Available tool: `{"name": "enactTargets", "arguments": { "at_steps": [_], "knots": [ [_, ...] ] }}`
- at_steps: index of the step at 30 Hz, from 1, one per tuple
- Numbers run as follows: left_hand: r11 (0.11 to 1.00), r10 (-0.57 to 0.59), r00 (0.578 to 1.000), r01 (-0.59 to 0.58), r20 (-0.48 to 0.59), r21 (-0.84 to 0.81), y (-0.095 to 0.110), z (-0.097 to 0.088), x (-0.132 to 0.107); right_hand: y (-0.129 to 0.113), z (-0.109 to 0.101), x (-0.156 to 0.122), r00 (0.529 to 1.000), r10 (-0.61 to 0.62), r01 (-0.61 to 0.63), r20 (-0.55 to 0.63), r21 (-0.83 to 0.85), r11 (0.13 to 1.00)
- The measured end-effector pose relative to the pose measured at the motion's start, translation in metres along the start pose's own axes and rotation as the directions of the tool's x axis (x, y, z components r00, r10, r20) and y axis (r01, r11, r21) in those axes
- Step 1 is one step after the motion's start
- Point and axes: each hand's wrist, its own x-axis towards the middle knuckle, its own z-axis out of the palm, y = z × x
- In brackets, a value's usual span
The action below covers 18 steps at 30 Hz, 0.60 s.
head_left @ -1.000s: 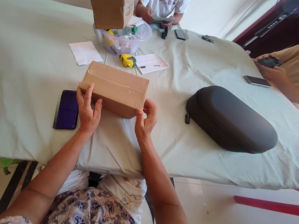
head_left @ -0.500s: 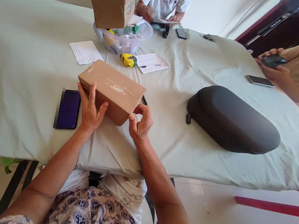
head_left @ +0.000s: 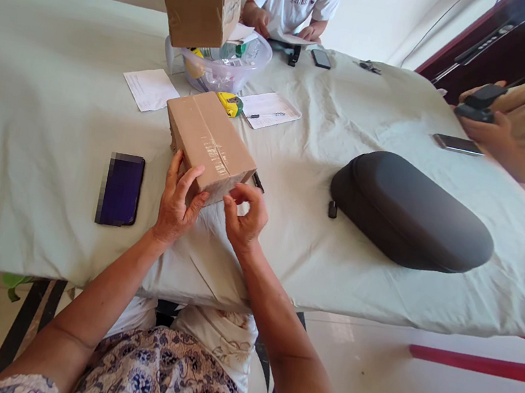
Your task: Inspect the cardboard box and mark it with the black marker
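Curving left fingers touch an oblong cardboard box.

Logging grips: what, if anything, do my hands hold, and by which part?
Your left hand holds the nearer cardboard box by its near left corner; whether your right hand grips it is unclear.

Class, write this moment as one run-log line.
left hand: holding cardboard box | right hand: at its near end | tape measure: beyond box
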Motion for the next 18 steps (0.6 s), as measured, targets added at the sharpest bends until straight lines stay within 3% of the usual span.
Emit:
{"name": "enactTargets", "arguments": {
  "at_steps": [3, 7, 12, 15, 18],
  "knots": [
    [0.999, 0.022, 1.0, -0.022, -0.01, 0.025, 0.003, 0.0, 0.001, 0.007, -0.009, 0.005, 0.986, 0.021, -0.041, -0.168, -0.115, 0.993],
    [0.999, 0.049, 0.998, -0.05, 0.029, 0.014, 0.009, 0.002, -0.003, 0.011, -0.012, 0.005, 0.989, 0.131, -0.141, -0.075, -0.147, 0.979],
    [0.986, 0.167, 0.986, -0.167, 0.023, -0.014, 0.012, 0.005, -0.005, 0.008, -0.005, 0.001, 0.996, 0.084, -0.086, -0.02, -0.116, 0.99],
    [0.983, 0.184, 0.983, -0.184, 0.005, -0.023, 0.015, 0.004, -0.003, 0.007, -0.004, 0.001, 0.98, 0.196, -0.198, -0.038, -0.052, 0.979],
    [0.99, 0.14, 0.99, -0.14, -0.012, -0.026, 0.017, 0.002, 0.0, 0.008, -0.005, 0.004, 0.93, 0.355, -0.349, -0.09, 0.079, 0.934]
  ]
}}
